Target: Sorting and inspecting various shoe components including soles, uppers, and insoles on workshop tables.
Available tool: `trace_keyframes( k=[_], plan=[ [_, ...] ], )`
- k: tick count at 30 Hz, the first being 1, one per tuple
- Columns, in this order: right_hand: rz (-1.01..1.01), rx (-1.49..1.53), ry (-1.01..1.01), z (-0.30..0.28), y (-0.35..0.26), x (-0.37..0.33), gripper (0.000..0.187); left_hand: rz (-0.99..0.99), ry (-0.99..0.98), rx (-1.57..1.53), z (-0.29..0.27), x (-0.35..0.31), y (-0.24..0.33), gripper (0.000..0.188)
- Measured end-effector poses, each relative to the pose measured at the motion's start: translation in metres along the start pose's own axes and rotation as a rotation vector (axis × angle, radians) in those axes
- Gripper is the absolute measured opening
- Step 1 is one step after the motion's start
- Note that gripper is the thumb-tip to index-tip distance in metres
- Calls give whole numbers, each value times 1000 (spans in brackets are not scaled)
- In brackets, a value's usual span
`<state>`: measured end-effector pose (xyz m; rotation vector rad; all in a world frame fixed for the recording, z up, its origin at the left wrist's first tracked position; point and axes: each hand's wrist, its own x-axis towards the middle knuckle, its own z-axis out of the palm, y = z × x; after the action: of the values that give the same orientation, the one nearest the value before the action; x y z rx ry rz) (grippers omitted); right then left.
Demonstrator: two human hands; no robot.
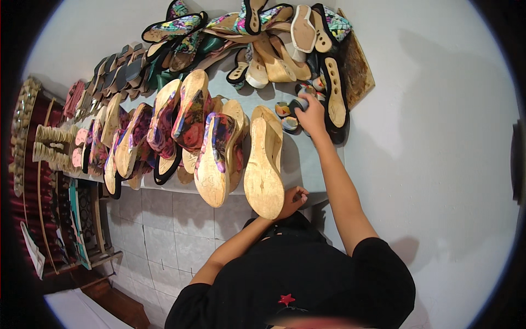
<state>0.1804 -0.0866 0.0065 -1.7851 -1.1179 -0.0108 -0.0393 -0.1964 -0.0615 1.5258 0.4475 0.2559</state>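
Note:
My right hand (pixel 311 112) reaches over the table at the right, fingers closed around a small dark grey piece (pixel 298 104) that I cannot make out fully. Around it lie small rounded pieces with multicoloured patterns (pixel 289 123). Below the table's front edge is my left hand (pixel 295 200), its fingers loosely curled and a little apart, with nothing visible in them. A bare wooden wedge shoe base (pixel 263 175) stands tilted at the table edge and overlaps my left wrist. Beside it is a wooden wedge sandal (pixel 213 164) with a purple floral strap.
Several more floral wedge sandals (pixel 163 120) stand in a row to the left. Patterned slippers and wooden soles (pixel 266 60) pile up at the back. A board (pixel 356 77) leans against the right wall (pixel 427 137). Racks (pixel 82 219) stand at the far left.

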Motion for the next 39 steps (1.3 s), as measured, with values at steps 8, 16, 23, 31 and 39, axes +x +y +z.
trace_keyframes(
  k=[8,16,23,31,39],
  plan=[
    [-136,50,11,21,-19,16,40,-112,23,12,-4,0,6,22],
    [202,-223,253,-33,56,-121,91,-43,101,6,4,23,-10,37],
    [254,-504,87,-32,83,-113,111,-109,127,-86,8,38,-13,47],
    [318,-506,204,8,97,-101,120,-97,200,-146,12,48,-21,54],
    [387,-534,69,37,77,-75,106,93,347,84,10,66,-11,66]
  ],
)
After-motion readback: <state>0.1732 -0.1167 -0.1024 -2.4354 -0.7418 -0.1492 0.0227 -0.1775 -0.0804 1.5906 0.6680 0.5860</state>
